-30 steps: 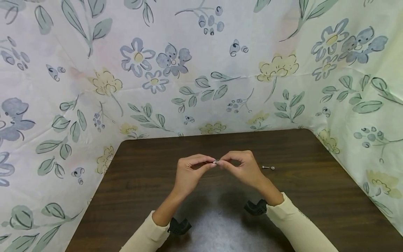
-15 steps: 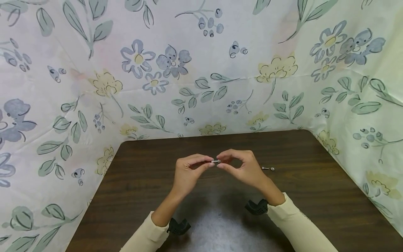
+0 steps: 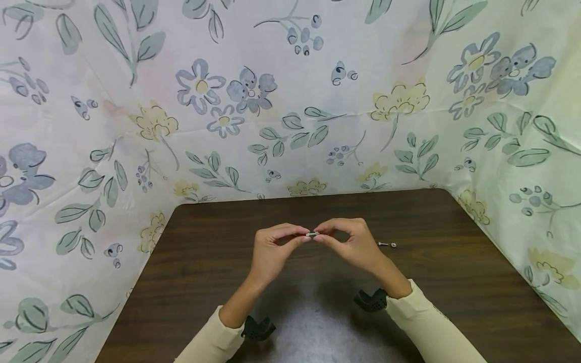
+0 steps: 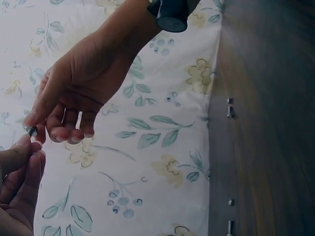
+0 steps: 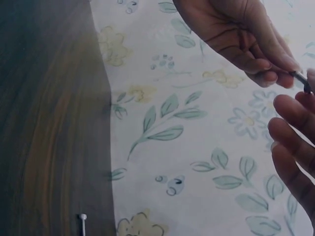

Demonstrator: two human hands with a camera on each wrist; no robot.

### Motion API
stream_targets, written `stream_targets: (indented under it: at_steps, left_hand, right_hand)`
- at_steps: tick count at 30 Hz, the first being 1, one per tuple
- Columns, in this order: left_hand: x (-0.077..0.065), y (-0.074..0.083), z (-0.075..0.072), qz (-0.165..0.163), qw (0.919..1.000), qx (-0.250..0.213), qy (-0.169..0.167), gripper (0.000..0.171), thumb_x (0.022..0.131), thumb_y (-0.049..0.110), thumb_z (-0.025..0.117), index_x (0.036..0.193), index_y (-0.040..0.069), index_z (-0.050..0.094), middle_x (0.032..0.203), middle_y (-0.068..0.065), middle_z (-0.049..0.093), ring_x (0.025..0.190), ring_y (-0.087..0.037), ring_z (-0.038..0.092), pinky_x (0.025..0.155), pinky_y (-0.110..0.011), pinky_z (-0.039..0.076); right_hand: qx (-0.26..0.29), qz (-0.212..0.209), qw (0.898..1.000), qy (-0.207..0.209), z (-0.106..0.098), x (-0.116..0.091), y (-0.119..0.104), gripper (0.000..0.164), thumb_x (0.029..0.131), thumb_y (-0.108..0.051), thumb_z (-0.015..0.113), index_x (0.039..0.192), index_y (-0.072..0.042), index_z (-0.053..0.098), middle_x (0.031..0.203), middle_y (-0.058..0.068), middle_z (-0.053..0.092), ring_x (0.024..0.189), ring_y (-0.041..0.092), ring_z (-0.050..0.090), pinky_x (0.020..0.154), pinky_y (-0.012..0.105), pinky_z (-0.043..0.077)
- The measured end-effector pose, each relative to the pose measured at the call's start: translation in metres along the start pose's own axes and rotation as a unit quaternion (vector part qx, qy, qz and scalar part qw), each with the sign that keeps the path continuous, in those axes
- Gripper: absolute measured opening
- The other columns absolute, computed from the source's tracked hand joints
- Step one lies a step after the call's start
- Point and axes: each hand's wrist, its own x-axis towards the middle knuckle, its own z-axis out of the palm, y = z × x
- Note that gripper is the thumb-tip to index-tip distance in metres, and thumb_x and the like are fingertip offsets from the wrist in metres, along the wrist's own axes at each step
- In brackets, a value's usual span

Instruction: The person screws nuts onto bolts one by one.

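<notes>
A small silvery bolt [image 3: 312,234] spans the short gap between both hands, held roughly level above the table. My left hand [image 3: 275,249] pinches its left end between thumb and index finger. At the wider right end, the thumb and index finger of my right hand [image 3: 349,241] pinch it too; the fingertips partly hide whether this is a bolt head or a nut. In the left wrist view, the small metal end [image 4: 31,131] shows between the right fingertips. The right wrist view shows the dark shank [image 5: 301,78] running between the two hands.
On the dark wooden table [image 3: 218,282], right of my right hand, lie a loose bolt [image 3: 383,244] and a nut [image 3: 393,245]. The left wrist view shows another nut [image 4: 231,202] and bolt [image 4: 230,228]. A floral cloth [image 3: 290,101] hangs around the table's back and sides.
My right fingertips parted slightly, uncovering more of the bolt, then came together again at its right end. Both hands stay in nearly the same place; the loose pieces lie unmoved.
</notes>
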Motion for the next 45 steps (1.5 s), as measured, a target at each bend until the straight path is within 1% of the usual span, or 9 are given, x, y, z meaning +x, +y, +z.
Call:
stream_targets:
  at_steps: [3,6,12,15,19,28,34,39,45]
  left_hand:
    - [-0.001,-0.001,-0.001,0.004,1.0000,-0.003,-0.002,0.013,0.084,-0.005,0.079,0.096,0.000,0.079,0.091,-0.008,0.076,0.083,-0.019,0.072,0.072,-0.043,0.062]
    - [-0.002,-0.002,-0.001,0.013,0.9999,-0.009,-0.005,0.012,0.085,-0.003,0.079,0.097,-0.001,0.079,0.091,-0.008,0.077,0.083,-0.021,0.073,0.072,-0.045,0.062]
    - [-0.001,-0.002,0.000,0.018,0.9997,-0.013,-0.005,0.011,0.085,-0.004,0.079,0.096,0.000,0.079,0.091,-0.009,0.076,0.082,-0.020,0.072,0.072,-0.035,0.062]
    - [0.000,0.010,0.001,0.012,0.9999,-0.008,-0.002,0.011,0.084,-0.008,0.078,0.094,-0.004,0.078,0.089,-0.012,0.076,0.082,-0.017,0.072,0.072,-0.033,0.062]
    - [0.001,0.025,0.002,0.001,1.0000,-0.001,-0.001,0.010,0.084,-0.010,0.077,0.093,-0.007,0.077,0.089,-0.014,0.075,0.082,-0.017,0.072,0.072,-0.033,0.062]
    - [0.001,0.025,0.002,0.002,1.0000,0.002,0.000,0.009,0.084,-0.009,0.078,0.093,-0.006,0.077,0.089,-0.013,0.076,0.082,-0.017,0.072,0.071,-0.045,0.062]
    - [0.001,0.025,0.002,0.002,1.0000,0.005,0.002,0.009,0.084,-0.009,0.078,0.093,-0.006,0.077,0.089,-0.013,0.076,0.082,-0.018,0.072,0.071,-0.039,0.063]
    - [0.000,0.025,0.002,0.007,1.0000,0.005,0.003,0.010,0.083,-0.009,0.078,0.092,-0.006,0.077,0.088,-0.013,0.076,0.081,-0.018,0.072,0.071,-0.043,0.062]
    - [0.001,0.026,0.002,0.007,1.0000,-0.001,0.002,0.009,0.083,-0.010,0.078,0.092,-0.007,0.077,0.088,-0.014,0.075,0.081,-0.016,0.072,0.071,-0.044,0.062]
  right_hand:
    - [0.003,-0.001,1.000,0.000,0.001,0.000,0.000,0.024,0.084,0.004,0.080,0.101,-0.012,0.077,0.091,-0.001,0.076,0.074,0.010,0.070,0.065,0.028,0.060]
    - [0.003,-0.007,1.000,-0.001,0.002,-0.001,0.000,0.019,0.086,0.002,0.079,0.099,-0.012,0.077,0.089,0.000,0.076,0.075,0.010,0.071,0.067,0.026,0.060]
    - [-0.007,0.006,1.000,-0.008,0.000,-0.001,0.000,0.018,0.089,0.002,0.076,0.103,-0.010,0.076,0.089,-0.001,0.076,0.076,0.010,0.072,0.068,0.029,0.060]
    - [-0.015,0.010,1.000,-0.007,-0.001,-0.001,-0.001,0.026,0.085,0.002,0.080,0.107,-0.009,0.075,0.094,-0.001,0.076,0.078,0.009,0.072,0.068,0.030,0.061]
    - [-0.020,-0.007,1.000,-0.004,-0.002,-0.001,-0.001,0.031,0.080,0.004,0.083,0.108,-0.009,0.075,0.096,0.000,0.076,0.078,0.009,0.071,0.069,0.025,0.060]
    - [-0.016,-0.020,1.000,0.001,0.000,-0.001,0.001,0.029,0.081,0.007,0.082,0.103,-0.011,0.077,0.093,0.000,0.076,0.075,0.008,0.069,0.065,0.027,0.060]
    - [-0.015,-0.030,0.999,0.002,0.001,-0.001,0.002,0.025,0.083,0.006,0.080,0.100,-0.011,0.077,0.091,0.001,0.076,0.074,0.008,0.070,0.062,0.024,0.058]
    - [-0.017,-0.027,1.000,0.002,0.001,-0.001,0.001,0.024,0.083,0.004,0.081,0.102,-0.009,0.077,0.092,0.001,0.076,0.074,0.008,0.069,0.063,0.023,0.058]
    - [-0.014,-0.024,1.000,0.001,-0.001,0.000,-0.001,0.033,0.079,0.007,0.083,0.108,-0.006,0.076,0.097,0.002,0.076,0.079,0.010,0.072,0.069,0.025,0.060]
